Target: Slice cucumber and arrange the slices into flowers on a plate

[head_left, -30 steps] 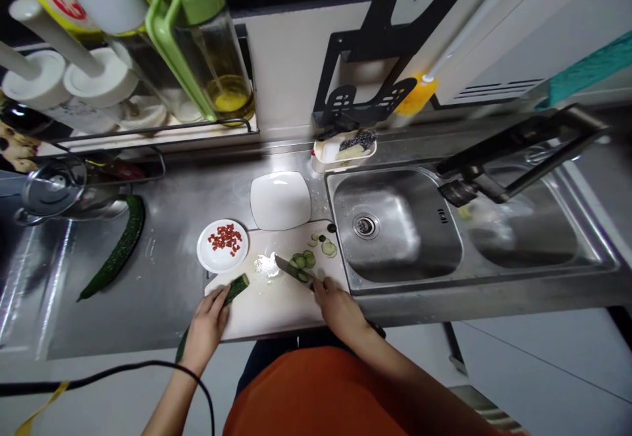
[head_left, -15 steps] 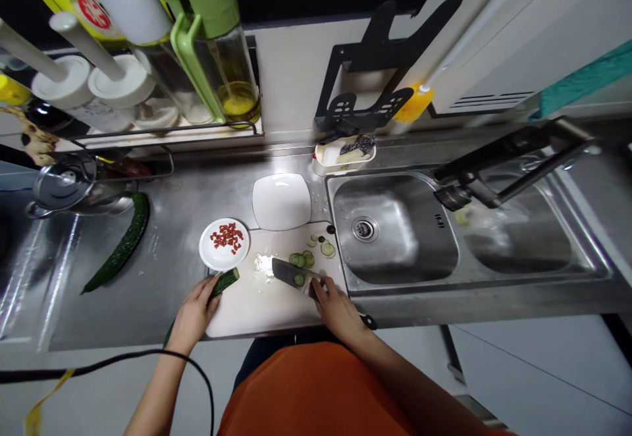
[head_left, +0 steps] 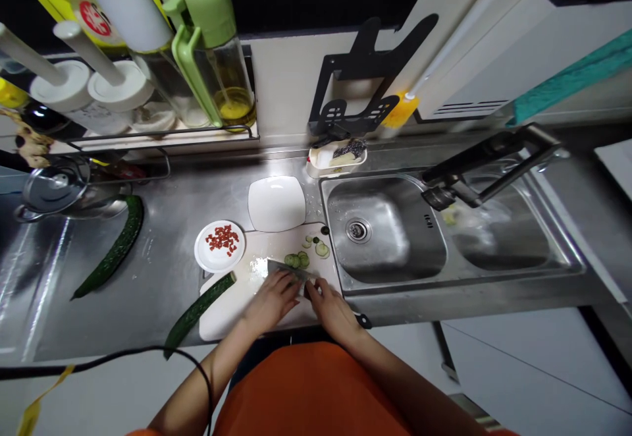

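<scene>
My right hand (head_left: 330,304) grips a kitchen knife (head_left: 274,266) at its handle end, the blade pointing left over the cutting board (head_left: 232,317). My left hand (head_left: 274,296) reaches across the blade, touching or just above it, fingers stretched out and thumb apart; whatever is under the fingers is hidden. Cucumber slices (head_left: 297,260) lie just beyond the blade, and thinner pieces (head_left: 322,249) are near the board's right corner. A cut cucumber (head_left: 200,309) rests untouched across the board's left edge, its far end overhanging the counter front.
A plate of chopped red pieces (head_left: 199,249) and a bare white square plate (head_left: 276,202) stand behind the board. Another cucumber (head_left: 116,251) lies left. The sink (head_left: 390,225) and faucet (head_left: 474,166) are right. A black cable (head_left: 99,361) crosses the lower left.
My left hand has let go of the cut cucumber and moved right onto the knife blade. The slice seen on the blade is now covered. My right hand keeps the knife in nearly the same place.
</scene>
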`<state>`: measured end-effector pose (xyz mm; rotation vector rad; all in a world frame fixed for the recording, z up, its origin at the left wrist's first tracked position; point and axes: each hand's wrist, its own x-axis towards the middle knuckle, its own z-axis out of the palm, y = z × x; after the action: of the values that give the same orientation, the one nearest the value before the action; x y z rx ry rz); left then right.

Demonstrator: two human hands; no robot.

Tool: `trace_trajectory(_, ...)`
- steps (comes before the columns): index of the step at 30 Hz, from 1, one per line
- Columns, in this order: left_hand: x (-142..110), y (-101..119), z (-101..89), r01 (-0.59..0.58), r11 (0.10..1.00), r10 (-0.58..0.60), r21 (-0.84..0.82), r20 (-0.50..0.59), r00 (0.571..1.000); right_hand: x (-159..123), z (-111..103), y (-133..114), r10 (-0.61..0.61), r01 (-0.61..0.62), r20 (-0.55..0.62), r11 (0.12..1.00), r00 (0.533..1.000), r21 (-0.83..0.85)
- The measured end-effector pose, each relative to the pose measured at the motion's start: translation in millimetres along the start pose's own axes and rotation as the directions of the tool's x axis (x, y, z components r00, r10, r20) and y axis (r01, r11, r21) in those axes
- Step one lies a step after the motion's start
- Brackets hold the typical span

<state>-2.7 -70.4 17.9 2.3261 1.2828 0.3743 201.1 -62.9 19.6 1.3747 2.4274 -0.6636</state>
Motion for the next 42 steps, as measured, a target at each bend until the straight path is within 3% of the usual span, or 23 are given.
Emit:
trace_trajectory(5,8.8,-4.6,4.0,-0.034,0.997,0.038,-0.069,0.065,0.997,-4.9,3.0,3.8,0.000,0.001,-0.041,1.000,0.999,0.030)
trace_trajectory(11,10.3,-0.4,-1.9,-0.065,0.978,0.079,-0.199,0.060,0.995,-13.4,8.1,10.9,0.000,0.002,-0.020,0.996,1.000,0.086)
trace_trajectory(13,17.1,-0.9,-1.0,-0.016,0.966,0.024,-0.258,0.031,0.999,-15.9,8.6,13.4,-0.007,0.009,-0.021,0.994,1.000,0.109)
trace_trajectory(17,41.2,-9.0,9.5,0.185,0.904,-0.230,-0.384,-0.072,0.971,-19.5,6.3,16.1,-0.001,0.004,-0.021,0.987,1.000,0.158)
trace_trajectory(20,56.2,-19.1,18.2,0.241,0.878,-0.293,-0.414,-0.066,0.954,-20.6,2.4,15.9,-0.007,0.007,0.000,0.987,1.000,0.162)
trace_trajectory(25,55.4,-36.8,18.3,0.306,0.895,-0.380,-0.324,-0.195,0.904,-20.6,-2.0,14.8,-0.002,-0.003,0.045,0.994,0.999,0.113)
trace_trajectory(31,51.7,-44.7,16.4,0.396,0.869,-0.435,-0.298,-0.077,0.897,-20.1,-4.8,15.6,0.001,-0.006,0.042,0.994,0.999,0.111)
trace_trajectory(36,56.6,-46.6,18.9,0.393,0.873,-0.421,-0.290,-0.037,0.906,-19.1,-8.4,17.1,-0.007,0.000,0.060,0.994,0.998,0.110)
trace_trajectory(42,61.2,-45.8,11.8,0.448,0.850,-0.466,-0.277,0.001,0.885,-18.3,-10.1,18.0,-0.010,0.000,0.072,0.990,0.997,0.139)
